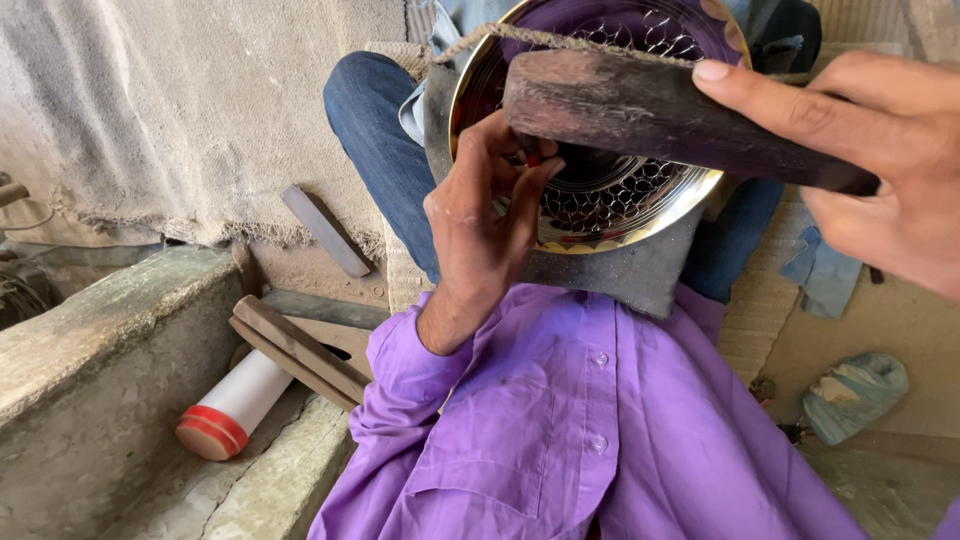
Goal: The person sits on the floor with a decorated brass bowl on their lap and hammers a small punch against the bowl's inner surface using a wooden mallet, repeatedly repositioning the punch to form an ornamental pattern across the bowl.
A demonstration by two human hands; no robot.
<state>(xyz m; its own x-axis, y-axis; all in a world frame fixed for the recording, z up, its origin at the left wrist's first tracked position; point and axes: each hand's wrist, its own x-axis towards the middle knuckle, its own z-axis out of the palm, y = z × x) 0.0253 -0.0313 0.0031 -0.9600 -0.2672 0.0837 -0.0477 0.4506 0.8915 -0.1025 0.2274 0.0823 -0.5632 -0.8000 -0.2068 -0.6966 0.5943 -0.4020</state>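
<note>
So the shiny round metal plate with the punched dot pattern point(610, 190) is propped up on the person's lap, leaning on a grey felt-like pad point(620, 275) that sits over the blue jeans point(375, 140). The left hand point(485, 215) is pressed against the plate's face, fingers pinched together around a small tool with a red bit showing at the fingertips; most of the tool is hidden, so I can't tell its shape. The right hand point(885, 160) is clamped around a dark worn wooden mallet block point(660, 115), thumb on top, and the block hovers right over the left hand's fingertips, just in front of the plate's middle. A frayed bit of string point(560, 40) runs across the top of the plate.

Off to the left there's a white cylinder with a red end point(230, 410) lying on the ground beside some wooden slats point(300, 350) and a concrete ledge point(110, 340). A flat grey metal bar point(325, 230) leans by the burlap sheet point(190, 110). The purple shirt point(560, 420) fills the bottom of the view.
</note>
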